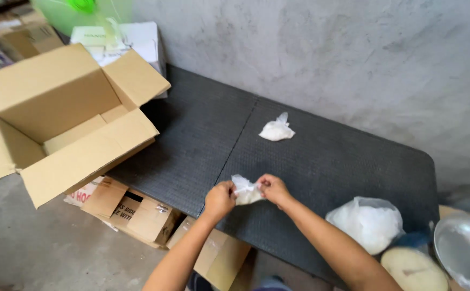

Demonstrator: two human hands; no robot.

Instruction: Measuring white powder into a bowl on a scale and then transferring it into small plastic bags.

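Both my hands work one small clear plastic bag of white powder (pixel 246 191), held just above the near edge of the dark textured table (pixel 321 156). My left hand (pixel 220 199) pinches its left side; my right hand (pixel 274 188) pinches the neck between thumb and fingers. A second tied bag (pixel 277 130) lies farther back. Large bag of white powder (pixel 368 222) near my right forearm. Open cardboard box (pixel 57 118) at left.
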